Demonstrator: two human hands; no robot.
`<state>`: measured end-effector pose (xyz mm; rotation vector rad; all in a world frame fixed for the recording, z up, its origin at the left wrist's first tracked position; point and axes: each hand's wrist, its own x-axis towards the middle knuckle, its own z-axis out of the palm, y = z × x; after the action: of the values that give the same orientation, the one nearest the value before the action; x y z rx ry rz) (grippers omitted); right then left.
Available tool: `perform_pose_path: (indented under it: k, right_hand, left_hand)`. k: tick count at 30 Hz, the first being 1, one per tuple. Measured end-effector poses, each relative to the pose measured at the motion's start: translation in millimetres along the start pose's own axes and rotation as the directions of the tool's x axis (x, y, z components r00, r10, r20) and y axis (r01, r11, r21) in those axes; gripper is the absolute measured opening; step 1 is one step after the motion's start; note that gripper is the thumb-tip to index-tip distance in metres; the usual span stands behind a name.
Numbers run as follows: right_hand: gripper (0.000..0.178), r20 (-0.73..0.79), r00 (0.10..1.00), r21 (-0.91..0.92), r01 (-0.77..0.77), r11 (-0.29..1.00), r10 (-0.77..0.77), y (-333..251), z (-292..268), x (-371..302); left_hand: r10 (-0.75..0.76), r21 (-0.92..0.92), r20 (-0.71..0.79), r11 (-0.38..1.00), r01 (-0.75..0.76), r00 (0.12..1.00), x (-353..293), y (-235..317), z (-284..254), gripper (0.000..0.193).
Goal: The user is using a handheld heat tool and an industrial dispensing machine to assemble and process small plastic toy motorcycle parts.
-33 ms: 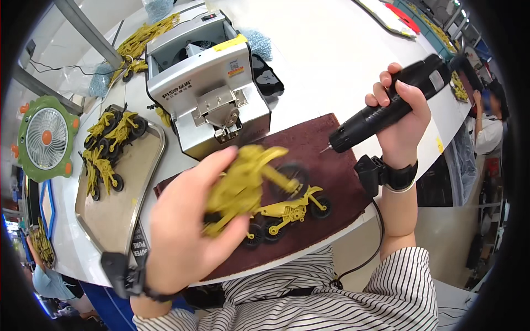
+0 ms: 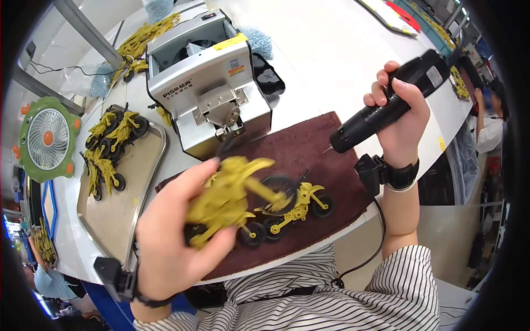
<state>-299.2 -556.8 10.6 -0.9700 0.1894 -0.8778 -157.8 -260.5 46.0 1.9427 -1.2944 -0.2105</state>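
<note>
My left hand (image 2: 171, 243) is closed round a yellow toy motorcycle (image 2: 223, 196) with black wheels, held above the maroon mat (image 2: 309, 132) and slightly blurred. A black electric screwdriver (image 2: 367, 126) is gripped in my right hand (image 2: 407, 121). Its thin bit points left and down over the mat's right part, apart from the toy. Beneath and right of the held toy, another yellow toy motorcycle (image 2: 301, 209) lies on the mat. At least one more black wheel (image 2: 252, 234) shows beside it, partly hidden by the held toy and my left hand.
A silver screw-feeding machine (image 2: 193, 83) stands behind the mat. Left of it, a metal tray (image 2: 124, 201) carries several toy motorcycles (image 2: 113, 132). A green fan (image 2: 48, 138) is at the far left. More yellow parts (image 2: 146, 36) lie at the back. Other people work at both sides.
My left hand has shifted left and slightly down with the toy motorcycle, uncovering more of the one on the mat. My right hand and the screwdriver have barely moved.
</note>
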Motion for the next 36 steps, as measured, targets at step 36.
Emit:
perform_pose_path:
  k: [36]
  right_hand:
    - [0.037,0.068,0.982,0.069,0.171,0.983,-0.176,-7,167,6]
  left_hand:
    - [0.258,0.088,0.06,0.961,-0.263,0.964,-14,-42,77,0.042]
